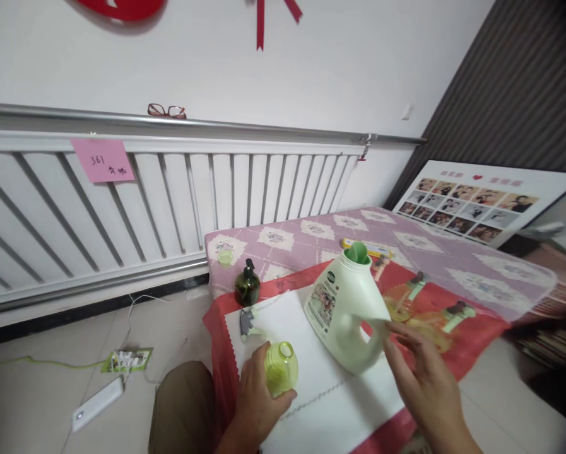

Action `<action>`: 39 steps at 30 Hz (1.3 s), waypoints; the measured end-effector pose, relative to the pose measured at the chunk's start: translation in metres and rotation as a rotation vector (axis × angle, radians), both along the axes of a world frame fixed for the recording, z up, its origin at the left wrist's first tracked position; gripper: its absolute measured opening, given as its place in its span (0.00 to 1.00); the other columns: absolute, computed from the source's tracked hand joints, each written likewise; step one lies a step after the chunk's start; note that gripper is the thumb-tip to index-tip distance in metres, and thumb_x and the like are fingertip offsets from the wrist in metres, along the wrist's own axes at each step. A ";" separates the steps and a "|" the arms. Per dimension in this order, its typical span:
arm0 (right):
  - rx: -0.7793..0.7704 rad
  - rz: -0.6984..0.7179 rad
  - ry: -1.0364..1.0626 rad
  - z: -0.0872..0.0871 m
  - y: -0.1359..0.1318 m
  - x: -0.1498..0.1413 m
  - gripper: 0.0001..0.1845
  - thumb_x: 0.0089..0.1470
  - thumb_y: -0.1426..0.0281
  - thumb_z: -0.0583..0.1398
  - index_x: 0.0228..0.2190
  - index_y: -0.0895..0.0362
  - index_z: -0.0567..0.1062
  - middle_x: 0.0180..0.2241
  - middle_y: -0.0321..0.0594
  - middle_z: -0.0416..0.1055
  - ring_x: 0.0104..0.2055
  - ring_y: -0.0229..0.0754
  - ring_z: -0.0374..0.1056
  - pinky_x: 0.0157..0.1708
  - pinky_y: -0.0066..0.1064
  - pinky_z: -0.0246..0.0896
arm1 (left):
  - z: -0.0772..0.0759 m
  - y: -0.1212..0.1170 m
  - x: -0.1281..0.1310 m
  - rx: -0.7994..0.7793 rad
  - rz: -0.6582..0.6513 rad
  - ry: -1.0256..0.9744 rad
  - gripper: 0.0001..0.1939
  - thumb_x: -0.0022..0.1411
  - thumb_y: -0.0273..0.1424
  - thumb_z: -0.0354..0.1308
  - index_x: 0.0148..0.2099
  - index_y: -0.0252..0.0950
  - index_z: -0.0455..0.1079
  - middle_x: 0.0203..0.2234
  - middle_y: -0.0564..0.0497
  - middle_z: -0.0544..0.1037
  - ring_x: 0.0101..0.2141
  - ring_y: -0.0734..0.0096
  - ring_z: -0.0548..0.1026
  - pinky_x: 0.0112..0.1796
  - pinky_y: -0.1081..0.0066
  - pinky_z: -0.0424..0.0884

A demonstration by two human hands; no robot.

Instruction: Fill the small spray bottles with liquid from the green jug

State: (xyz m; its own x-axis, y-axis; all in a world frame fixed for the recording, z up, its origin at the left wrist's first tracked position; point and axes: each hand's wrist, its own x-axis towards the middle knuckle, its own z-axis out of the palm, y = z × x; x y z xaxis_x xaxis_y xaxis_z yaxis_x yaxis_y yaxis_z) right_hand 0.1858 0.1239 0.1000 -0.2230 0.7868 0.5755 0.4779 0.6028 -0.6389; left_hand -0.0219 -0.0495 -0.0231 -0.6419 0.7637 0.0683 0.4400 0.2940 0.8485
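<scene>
My left hand [259, 397] is wrapped around a translucent yellow-green bottle [283, 369], whose uncapped neck points up. On the white sheet stands a large pale-green detergent jug [344, 302] with a printed label and a darker green piece in its mouth. At the outer edge of the jug's handle is my right hand [422, 375]; its fingers are stretched out, not through the handle hole, and slightly blurred. A grey and pale-green spray head [248, 325] lies near the left bottle. Behind it stands a dark green pump bottle [247, 285].
Two yellowish spray bottles [427, 331] lie on the red cloth [481, 325] at right. A yellow-and-white packet [365, 246] and a small green lid [225, 256] rest on the patterned purple tablecloth [287, 236]. A white radiator [235, 183] runs behind; a power strip [127, 359] sits on the floor.
</scene>
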 end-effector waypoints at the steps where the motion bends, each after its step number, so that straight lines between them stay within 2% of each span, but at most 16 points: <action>1: -0.064 -0.045 0.059 -0.001 0.003 0.005 0.21 0.53 0.52 0.59 0.44 0.51 0.72 0.45 0.47 0.74 0.44 0.53 0.72 0.41 0.46 0.71 | 0.000 0.000 0.000 0.003 0.007 0.010 0.43 0.43 0.32 0.64 0.63 0.36 0.58 0.60 0.40 0.69 0.59 0.48 0.67 0.60 0.53 0.62; 3: -0.193 -0.049 0.162 -0.005 0.009 0.008 0.24 0.52 0.50 0.60 0.45 0.53 0.70 0.45 0.48 0.73 0.44 0.53 0.72 0.40 0.45 0.71 | 0.000 -0.001 0.000 0.009 0.015 0.024 0.43 0.43 0.33 0.65 0.63 0.36 0.58 0.59 0.40 0.70 0.58 0.48 0.69 0.59 0.53 0.63; 6: -0.316 0.046 0.234 -0.017 0.018 -0.001 0.26 0.52 0.51 0.60 0.46 0.55 0.68 0.44 0.48 0.73 0.42 0.50 0.73 0.39 0.42 0.71 | -0.001 -0.001 -0.002 0.035 0.024 0.038 0.43 0.43 0.34 0.64 0.63 0.36 0.58 0.58 0.40 0.71 0.57 0.48 0.69 0.58 0.52 0.64; 9: -0.327 0.073 0.212 -0.030 0.025 -0.014 0.25 0.53 0.52 0.60 0.45 0.56 0.68 0.38 0.45 0.75 0.38 0.49 0.74 0.36 0.40 0.71 | -0.004 0.000 -0.005 0.061 0.020 0.038 0.44 0.42 0.34 0.65 0.63 0.37 0.58 0.59 0.40 0.71 0.57 0.47 0.69 0.59 0.54 0.64; 13: -0.286 0.056 0.150 -0.039 0.030 -0.021 0.19 0.48 0.52 0.60 0.32 0.54 0.70 0.27 0.38 0.73 0.30 0.49 0.71 0.31 0.40 0.67 | -0.008 0.004 -0.009 0.047 0.037 0.008 0.44 0.41 0.35 0.65 0.62 0.41 0.59 0.57 0.44 0.73 0.56 0.47 0.71 0.56 0.59 0.68; 15: -0.266 0.054 0.142 -0.041 0.030 -0.021 0.17 0.48 0.52 0.60 0.31 0.53 0.69 0.24 0.36 0.71 0.27 0.49 0.70 0.29 0.40 0.66 | -0.006 0.005 -0.009 0.091 0.059 -0.015 0.44 0.42 0.36 0.63 0.63 0.41 0.57 0.56 0.45 0.73 0.55 0.49 0.72 0.54 0.62 0.70; 19: -0.237 0.053 0.130 -0.043 0.029 -0.020 0.15 0.50 0.53 0.59 0.29 0.51 0.69 0.25 0.38 0.71 0.28 0.49 0.71 0.30 0.38 0.65 | 0.002 0.008 -0.010 0.176 0.024 -0.094 0.41 0.46 0.39 0.59 0.63 0.37 0.55 0.53 0.45 0.75 0.53 0.51 0.75 0.50 0.61 0.74; 23: -0.243 0.029 0.122 -0.047 0.029 -0.023 0.16 0.49 0.52 0.57 0.29 0.52 0.68 0.26 0.38 0.70 0.30 0.49 0.70 0.33 0.41 0.66 | 0.016 0.013 -0.011 0.150 -0.009 -0.104 0.39 0.47 0.41 0.60 0.61 0.36 0.57 0.52 0.43 0.76 0.51 0.53 0.76 0.50 0.60 0.74; 30: -0.264 0.019 0.109 -0.045 0.027 -0.024 0.16 0.49 0.53 0.56 0.31 0.53 0.66 0.27 0.39 0.71 0.32 0.49 0.71 0.35 0.41 0.66 | 0.036 0.043 0.003 0.190 -0.121 -0.158 0.42 0.48 0.36 0.63 0.64 0.34 0.53 0.55 0.41 0.73 0.52 0.56 0.74 0.53 0.59 0.70; 34: -0.266 0.006 0.105 -0.043 0.025 -0.024 0.16 0.48 0.53 0.56 0.31 0.53 0.65 0.27 0.39 0.71 0.30 0.49 0.70 0.32 0.40 0.66 | 0.031 0.059 0.006 0.160 -0.139 -0.120 0.45 0.45 0.34 0.64 0.64 0.34 0.53 0.58 0.39 0.70 0.56 0.53 0.70 0.58 0.56 0.66; 39: -0.271 -0.018 0.110 -0.044 0.027 -0.024 0.17 0.47 0.53 0.56 0.31 0.53 0.66 0.26 0.39 0.71 0.30 0.49 0.70 0.32 0.39 0.66 | 0.015 0.062 0.002 0.086 -0.141 -0.094 0.47 0.45 0.35 0.65 0.65 0.34 0.51 0.59 0.39 0.69 0.57 0.52 0.69 0.59 0.57 0.64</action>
